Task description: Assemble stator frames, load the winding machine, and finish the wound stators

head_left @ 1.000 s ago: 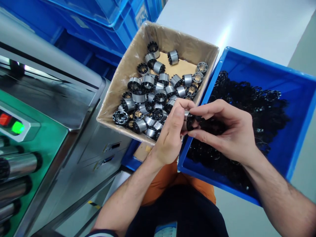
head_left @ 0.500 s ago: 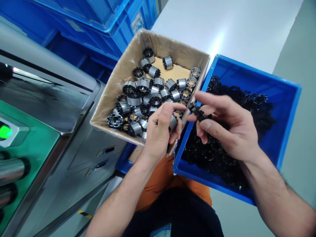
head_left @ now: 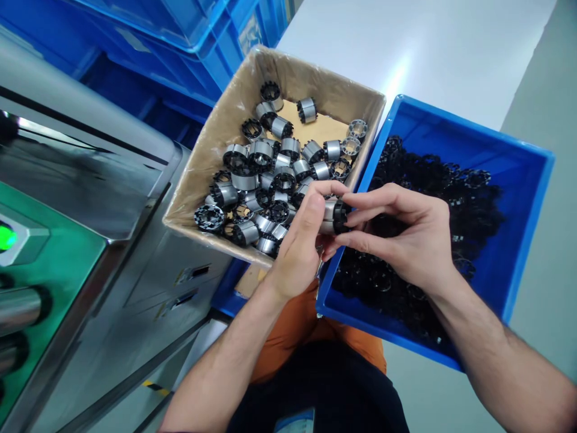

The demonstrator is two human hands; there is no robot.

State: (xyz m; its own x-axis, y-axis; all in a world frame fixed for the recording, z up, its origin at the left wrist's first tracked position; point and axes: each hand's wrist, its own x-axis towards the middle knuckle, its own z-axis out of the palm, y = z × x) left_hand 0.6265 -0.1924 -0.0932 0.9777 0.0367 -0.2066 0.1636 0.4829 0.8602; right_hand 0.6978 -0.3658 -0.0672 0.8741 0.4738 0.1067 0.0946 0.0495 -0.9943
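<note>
My left hand (head_left: pixel 302 246) is closed around a silver metal ring core (head_left: pixel 328 216), partly hidden by the fingers. Against the core's right end sits a black toothed plastic ring (head_left: pixel 341 216), pinched between the thumb and fingertips of my right hand (head_left: pixel 406 234). Both hands meet above the gap between two containers. Under the left one, a lined cardboard box (head_left: pixel 189 180) holds many similar silver cores with black toothed ends (head_left: pixel 246 233). Beneath my right hand, a blue bin (head_left: pixel 518 240) contains a heap of loose black plastic rings (head_left: pixel 451 180).
A white tabletop (head_left: pixel 428 36) lies behind the containers. Stacked blue crates (head_left: pixel 180 72) stand at the back left. Along the left is a metal machine (head_left: pixel 148 276) with a green panel (head_left: pixel 54 288) and a lit green button (head_left: pixel 6 237).
My right hand has moved left and brought the black ring against the end of the core. My left hand has turned the core's end toward it and come slightly right.
</note>
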